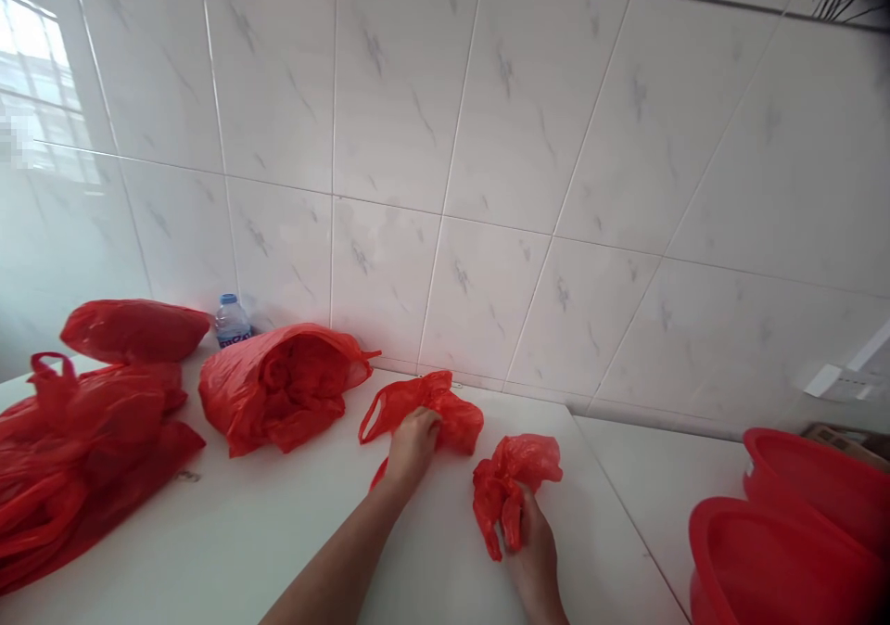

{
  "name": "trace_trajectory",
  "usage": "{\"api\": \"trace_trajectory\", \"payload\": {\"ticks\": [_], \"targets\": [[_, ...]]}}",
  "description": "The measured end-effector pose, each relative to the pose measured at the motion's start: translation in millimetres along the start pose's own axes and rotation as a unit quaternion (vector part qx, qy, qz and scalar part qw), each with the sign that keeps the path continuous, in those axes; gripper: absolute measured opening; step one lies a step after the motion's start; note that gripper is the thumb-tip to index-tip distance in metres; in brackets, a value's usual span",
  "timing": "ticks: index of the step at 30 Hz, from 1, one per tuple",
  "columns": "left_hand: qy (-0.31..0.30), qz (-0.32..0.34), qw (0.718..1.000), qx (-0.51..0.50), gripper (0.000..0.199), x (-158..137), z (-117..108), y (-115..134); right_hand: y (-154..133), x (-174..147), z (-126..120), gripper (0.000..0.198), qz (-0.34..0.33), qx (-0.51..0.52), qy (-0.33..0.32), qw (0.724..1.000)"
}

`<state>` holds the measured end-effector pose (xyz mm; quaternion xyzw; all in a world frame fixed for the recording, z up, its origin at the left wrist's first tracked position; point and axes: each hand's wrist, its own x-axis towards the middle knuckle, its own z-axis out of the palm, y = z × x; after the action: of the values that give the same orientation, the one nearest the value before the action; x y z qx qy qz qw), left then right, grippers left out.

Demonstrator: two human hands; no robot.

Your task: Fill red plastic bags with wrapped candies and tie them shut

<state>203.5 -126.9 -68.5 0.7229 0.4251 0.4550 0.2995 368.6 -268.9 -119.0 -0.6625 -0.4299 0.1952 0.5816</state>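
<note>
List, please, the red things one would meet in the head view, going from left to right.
Heap of red bags, bulky red bag, small bag at the left hand, crumpled bag at the right hand, red basins.

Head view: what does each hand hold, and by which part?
Right hand: crumpled red bag, by its bunched near end. Left hand: fingers on a second red bag, near its middle; grip unclear.

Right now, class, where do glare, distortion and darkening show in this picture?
Head view: bright glare at upper left; head view: wall tiles slant and stretch toward the right; head view: both right corners darken, the lower one dimming the nearer red basin.
</note>
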Motion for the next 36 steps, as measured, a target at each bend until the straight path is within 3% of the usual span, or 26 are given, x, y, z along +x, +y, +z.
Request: {"api": "trace_trajectory", "payload": {"ticks": [4,8,15,18,21,25,29,32,36], "targets": [[0.101,-0.050,0.982,-0.153,0.030,6,-12,-1,-4,0,-2,0.045,0.032,-0.079,-0.009,0.996],[0.149,-0.078,0.944,-0.283,0.036,11,-34,2,-3,-3,4,0.051,0.020,-0.112,-0.020,0.993],[0.174,-0.087,0.895,-0.401,0.026,-1,-70,20,-9,13,38,0.047,-0.136,-0.190,-0.056,0.971],[0.156,-0.101,0.888,-0.421,0.024,-15,-80,28,-17,34,62,0.050,-0.137,-0.180,-0.055,0.972],[0.117,-0.133,0.879,-0.442,0.025,-32,-81,34,-28,53,82,0.070,-0.141,-0.126,-0.038,0.981],[0.061,-0.192,0.850,-0.487,0.029,-56,-71,38,-32,57,83,0.072,-0.095,-0.059,0.020,0.994],[0.030,-0.263,0.813,-0.519,0.030,-80,-58,37,-26,30,57,0.055,-0.002,-0.020,0.027,0.999],[0.010,-0.311,0.785,-0.536,0.031,-99,-52,37,-24,-9,36,0.046,0.026,0.030,-0.034,0.999],[-0.112,-0.261,0.767,-0.576,0.037,-116,-47,44,-32,-54,28,0.058,0.061,0.174,-0.120,0.976]]}}
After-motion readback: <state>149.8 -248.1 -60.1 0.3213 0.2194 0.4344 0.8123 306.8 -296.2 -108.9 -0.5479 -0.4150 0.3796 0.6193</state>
